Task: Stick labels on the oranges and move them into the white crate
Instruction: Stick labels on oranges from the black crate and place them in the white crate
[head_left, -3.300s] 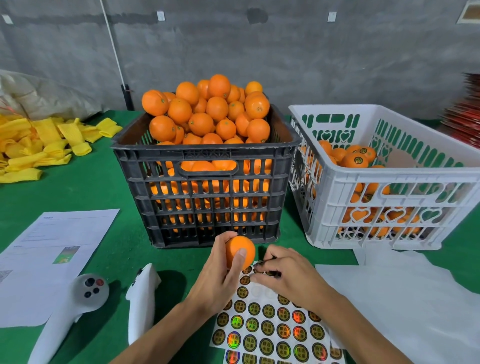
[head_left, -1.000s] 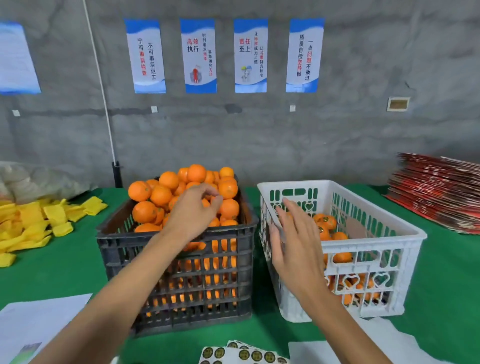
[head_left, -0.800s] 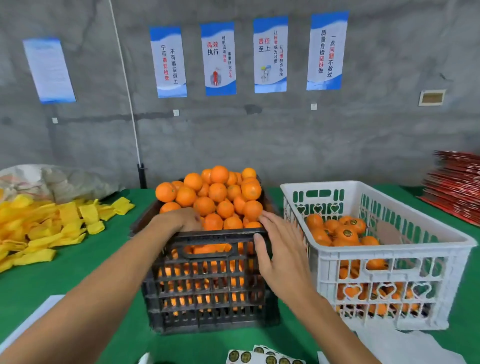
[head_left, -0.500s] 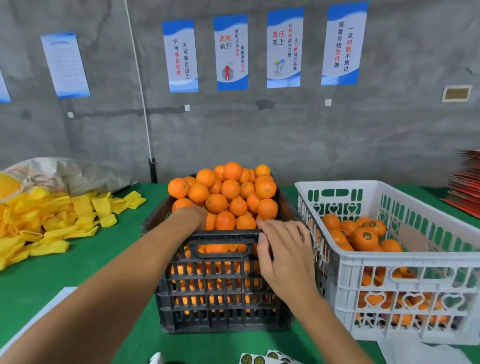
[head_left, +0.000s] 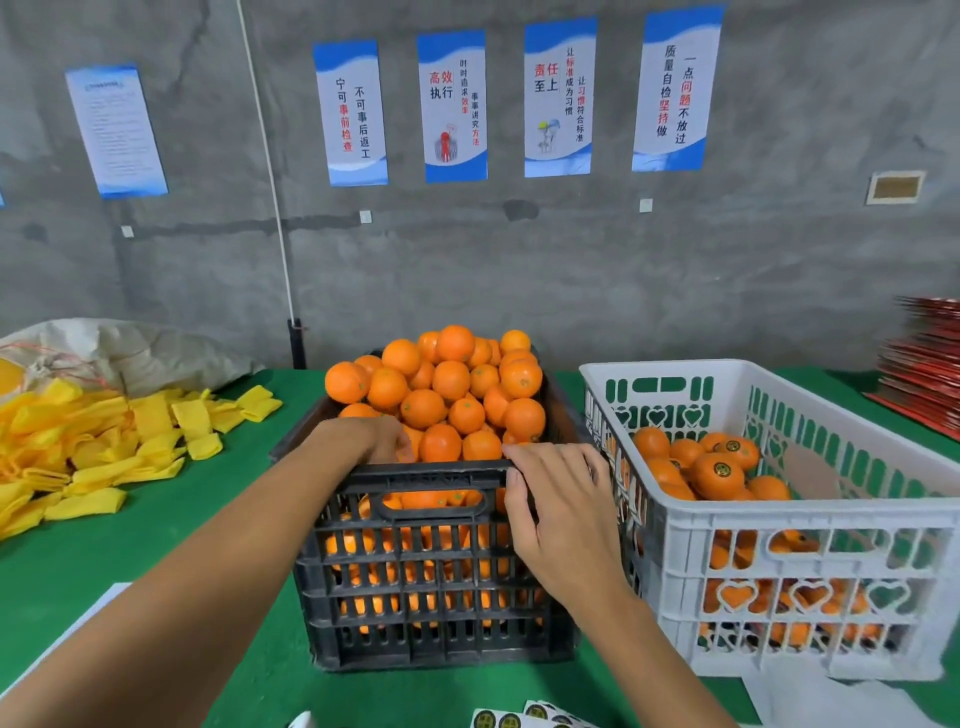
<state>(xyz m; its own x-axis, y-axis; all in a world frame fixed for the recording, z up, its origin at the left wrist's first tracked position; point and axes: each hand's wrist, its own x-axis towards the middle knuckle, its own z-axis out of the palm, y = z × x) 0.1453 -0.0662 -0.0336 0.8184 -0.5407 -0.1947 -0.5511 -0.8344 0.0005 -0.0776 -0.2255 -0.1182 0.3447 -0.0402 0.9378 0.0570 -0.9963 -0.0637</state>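
A: Status on hands?

B: My left hand (head_left: 371, 441) is over the near rim of the black crate (head_left: 431, 571), at roughly 10 o'clock from my right. Fingers dip in among the oranges (head_left: 447, 395) at the near-left corner. They're curled down around fruit, but the fingertips are hidden, so I can't tell if that grip has closed on one.

A: Right?

B: My right hand (head_left: 558, 514) sits on the crate's near-right corner. Fingers lie fairly straight over the top rim, thumb down the front wall. Grip is released, just resting on plastic, holding nothing.

A: Where's the fruit?

B: Unlabelled pile heaped above the rim of the black crate, dead centre at 12 o'clock. The white crate (head_left: 810, 525) is just beside it at 3 o'clock, walls nearly touching. Inside it are labelled oranges (head_left: 719, 475), round dark stickers visible on the top ones, fill level well under the rim.

A: Labels?

B: Sticker sheet (head_left: 524, 719) at 6 o'clock, only its far edge showing at the bottom of view, flat on the green counter (head_left: 171, 525).

A: Anything else?

B: Yellow foam sleeves (head_left: 93, 452) piled at 9 o'clock, a grey sack (head_left: 135, 353) behind them. Red stack (head_left: 922, 364) at 2 o'clock. Four blue-and-white posters (head_left: 452, 104) on the concrete wall.
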